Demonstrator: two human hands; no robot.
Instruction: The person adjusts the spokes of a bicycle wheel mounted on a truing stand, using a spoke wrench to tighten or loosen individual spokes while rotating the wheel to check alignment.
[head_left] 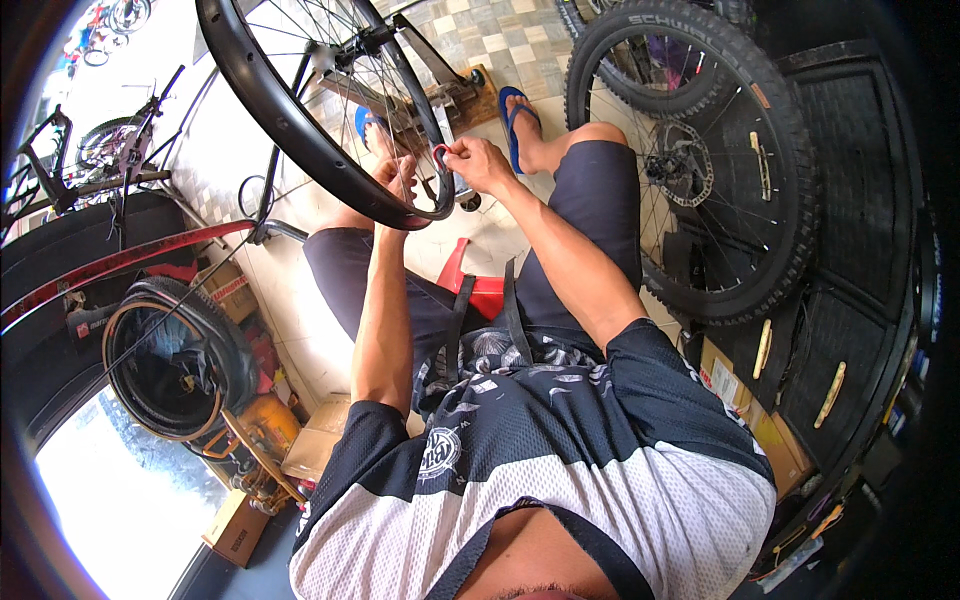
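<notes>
A black wheel [267, 103] with thin spokes is mounted in a metal stand [362, 95] at the upper middle. My right hand [480, 165] pinches a small red tool [440, 152] at the right inner edge of the rim. My left hand [396, 178] is just left of it among the spokes, fingers curled; what it holds, if anything, is too small and hidden to make out. Both forearms reach up from my torso, between my bent knees.
A tyred wheel [765, 255] leans against dark panels at right. Bike frames [115, 190], a red tube [120, 265], stacked tyres [235, 360] and cardboard boxes [232, 535] fill the left. A red object [480, 290] is under me. Tiled floor [315, 355] shows around me.
</notes>
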